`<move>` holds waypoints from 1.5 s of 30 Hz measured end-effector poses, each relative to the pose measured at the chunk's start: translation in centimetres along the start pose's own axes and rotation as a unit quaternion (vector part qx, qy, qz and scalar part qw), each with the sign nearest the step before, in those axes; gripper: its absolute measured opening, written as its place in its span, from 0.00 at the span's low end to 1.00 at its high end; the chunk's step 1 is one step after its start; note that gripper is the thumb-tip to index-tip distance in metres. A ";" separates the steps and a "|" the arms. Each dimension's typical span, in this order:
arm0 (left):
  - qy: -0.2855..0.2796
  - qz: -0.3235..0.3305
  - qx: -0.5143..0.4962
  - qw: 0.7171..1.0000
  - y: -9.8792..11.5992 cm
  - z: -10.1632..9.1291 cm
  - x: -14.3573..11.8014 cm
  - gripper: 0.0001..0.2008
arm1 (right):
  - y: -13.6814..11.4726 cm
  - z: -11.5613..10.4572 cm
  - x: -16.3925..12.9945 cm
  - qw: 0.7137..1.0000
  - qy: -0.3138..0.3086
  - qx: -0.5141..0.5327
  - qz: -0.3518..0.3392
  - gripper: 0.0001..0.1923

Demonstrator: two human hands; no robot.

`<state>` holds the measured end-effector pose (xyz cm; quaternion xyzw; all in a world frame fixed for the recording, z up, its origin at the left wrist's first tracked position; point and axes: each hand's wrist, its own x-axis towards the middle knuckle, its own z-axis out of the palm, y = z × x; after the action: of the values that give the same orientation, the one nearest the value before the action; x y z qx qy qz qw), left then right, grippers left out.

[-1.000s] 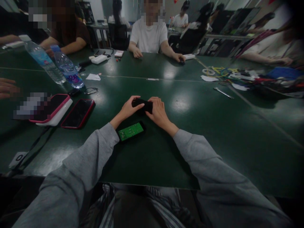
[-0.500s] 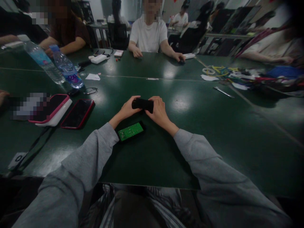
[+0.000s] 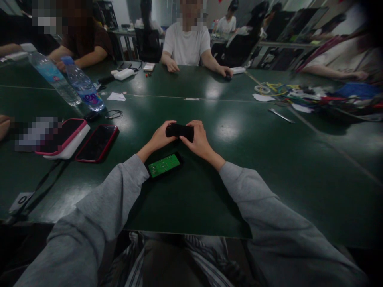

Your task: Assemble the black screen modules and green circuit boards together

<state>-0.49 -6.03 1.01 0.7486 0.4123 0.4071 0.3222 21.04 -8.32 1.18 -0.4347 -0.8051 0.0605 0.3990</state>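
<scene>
Between my two hands is a black rectangular case part [image 3: 179, 131], held up over the table; its exact kind is too dark to make out. My left hand [image 3: 162, 134] grips its left end, fingers behind and thumb below. On the right end, my right hand [image 3: 198, 136] closes round it with the thumb along the lower edge. Just below my hands, a green circuit board [image 3: 164, 165] sits in a black shell on the green table [image 3: 191, 207], close to my left sleeve.
To the left lie a red-edged phone [image 3: 97, 143] and a pink-framed phone [image 3: 62, 137] on something white. Two water bottles [image 3: 85, 85] stand behind them. At right are a wrench [image 3: 281, 115] and a heap of cables [image 3: 314, 95]. Across sits a person in white [image 3: 187, 44].
My right thumb has shifted slightly left along the lower edge of the black case part. Both hands keep their hold, and the circuit board stays where it was.
</scene>
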 end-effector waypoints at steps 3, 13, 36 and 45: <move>-0.002 -0.005 0.001 1.000 0.4 -0.1 -0.1 0.31 | 0.2 0.0 0.1 0.999 0.013 0.034 0.012 0.20; -0.002 0.001 -0.006 1.000 -0.4 -0.1 0.1 0.34 | 0.5 -0.2 0.0 0.995 0.015 0.085 0.054 0.24; 0.001 -0.023 -0.055 0.998 1.0 -0.2 0.1 0.33 | 0.3 -0.1 -0.1 0.999 -0.024 0.033 0.000 0.23; 0.088 -0.029 -0.064 0.994 -0.2 0.0 0.7 0.22 | 0.0 -0.2 0.0 0.997 0.005 0.071 0.008 0.26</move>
<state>-0.30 -5.35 1.07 0.6753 0.4334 0.4878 0.3438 21.13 -8.37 1.36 -0.4121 -0.7930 0.1187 0.4327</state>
